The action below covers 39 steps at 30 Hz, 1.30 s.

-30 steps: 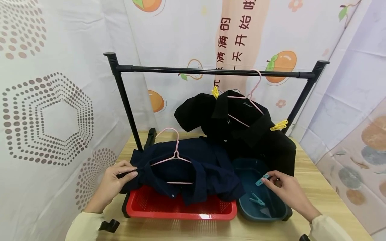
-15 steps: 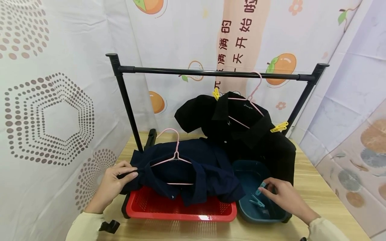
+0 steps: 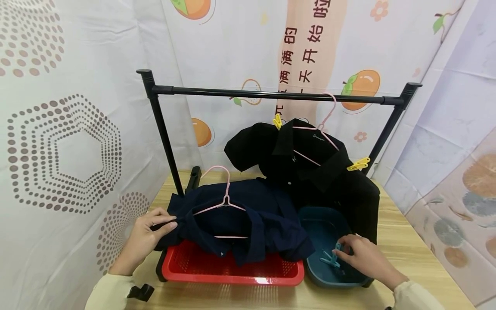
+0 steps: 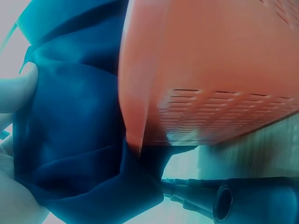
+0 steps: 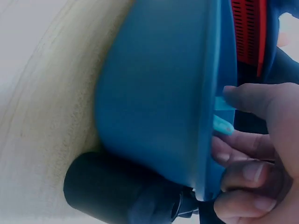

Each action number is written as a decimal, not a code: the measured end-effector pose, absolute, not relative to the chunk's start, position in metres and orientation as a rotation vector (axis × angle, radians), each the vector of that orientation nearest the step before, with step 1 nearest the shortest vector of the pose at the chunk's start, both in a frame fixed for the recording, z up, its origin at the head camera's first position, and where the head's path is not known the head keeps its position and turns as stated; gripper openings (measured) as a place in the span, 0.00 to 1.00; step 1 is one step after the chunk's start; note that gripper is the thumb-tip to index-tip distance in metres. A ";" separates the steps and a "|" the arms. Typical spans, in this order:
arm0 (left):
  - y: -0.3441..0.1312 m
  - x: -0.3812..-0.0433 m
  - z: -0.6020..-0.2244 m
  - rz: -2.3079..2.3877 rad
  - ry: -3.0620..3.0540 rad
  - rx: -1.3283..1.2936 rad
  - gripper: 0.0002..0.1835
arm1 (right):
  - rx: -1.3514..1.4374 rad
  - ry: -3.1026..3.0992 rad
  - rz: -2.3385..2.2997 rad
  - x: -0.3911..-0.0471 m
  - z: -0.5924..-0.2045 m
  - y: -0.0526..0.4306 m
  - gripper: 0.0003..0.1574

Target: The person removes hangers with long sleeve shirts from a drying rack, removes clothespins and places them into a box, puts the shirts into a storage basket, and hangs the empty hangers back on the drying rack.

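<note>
My left hand [image 3: 149, 234] pinches the left shoulder area of a navy shirt [image 3: 217, 189] between thumb and fingers. The shirt lies across a red basket [image 3: 232, 277], a pink hanger [image 3: 226, 199] inside its collar. In the left wrist view, the thumb presses on the dark cloth [image 4: 74, 112] beside the basket wall. Down inside a dark teal basin [image 3: 319, 269], my right hand [image 3: 362, 256] pinches a light-blue clothespin [image 5: 223, 125] between thumb and fingers. Another light-blue clothespin [image 3: 329, 259] lies right by it on the basin floor.
A black rack [image 3: 248, 92] stands over the wooden table [image 3: 407, 245]. From its bar, at the right, a black shirt [image 3: 267, 150] hangs on a pink hanger [image 3: 329, 113], with a yellow clothespin [image 3: 277, 121] and a second yellow clothespin [image 3: 359, 163] on its shoulders. Patterned curtains [image 3: 217, 47] surround it.
My right hand has lowered into the basin with the light-blue clothespin, bringing it down beside the other one. The left hand keeps its hold on the navy shirt.
</note>
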<state>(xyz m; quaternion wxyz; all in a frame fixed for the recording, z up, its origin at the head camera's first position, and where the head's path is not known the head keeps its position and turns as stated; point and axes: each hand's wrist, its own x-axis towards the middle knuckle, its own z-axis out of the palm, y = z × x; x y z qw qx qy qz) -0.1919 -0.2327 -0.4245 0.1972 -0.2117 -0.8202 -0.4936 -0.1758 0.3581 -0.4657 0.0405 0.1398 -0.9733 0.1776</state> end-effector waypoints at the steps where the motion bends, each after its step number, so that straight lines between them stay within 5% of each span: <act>1: -0.233 -0.192 -0.424 -1.381 -2.296 -0.594 0.10 | 0.430 -2.980 0.520 -0.176 -0.467 0.358 0.13; 22: -0.231 -0.194 -0.425 -1.423 -2.266 -0.609 0.10 | 0.454 -2.881 0.163 -0.186 -0.479 0.348 0.11; 39: -0.232 -0.192 -0.423 -1.416 -2.280 -0.610 0.11 | 0.440 -2.848 0.202 -0.188 -0.478 0.341 0.20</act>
